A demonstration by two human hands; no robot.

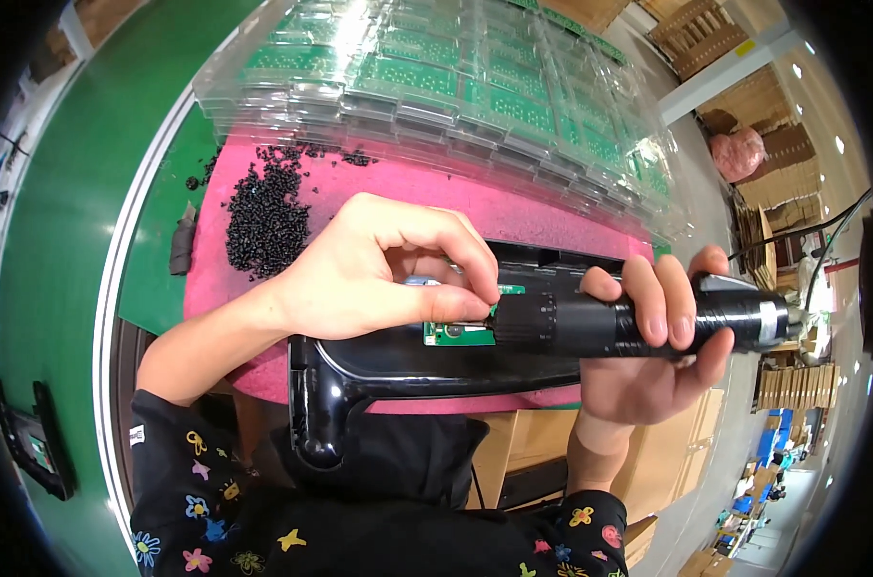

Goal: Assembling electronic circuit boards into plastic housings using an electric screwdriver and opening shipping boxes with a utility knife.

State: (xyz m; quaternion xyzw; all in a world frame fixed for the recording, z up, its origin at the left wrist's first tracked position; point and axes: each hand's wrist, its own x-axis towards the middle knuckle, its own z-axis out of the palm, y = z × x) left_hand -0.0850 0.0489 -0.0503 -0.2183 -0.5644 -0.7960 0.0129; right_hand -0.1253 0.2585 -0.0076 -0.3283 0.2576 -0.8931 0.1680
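Surface finishes on a workbench: glossy and matt plastic, dull sheet, cloth and cardboard.
The screwdriver (533, 324) has a matt black plastic collar and a shiny, wrapped grip; the black housing (417, 382) is smooth, glossy plastic. Clear trays (436, 120) of glossy plastic reflect light; the pink mat (523, 209) looks matt, the shirt (292, 553) is soft printed cloth, and the boxes (682, 452) are matt cardboard.
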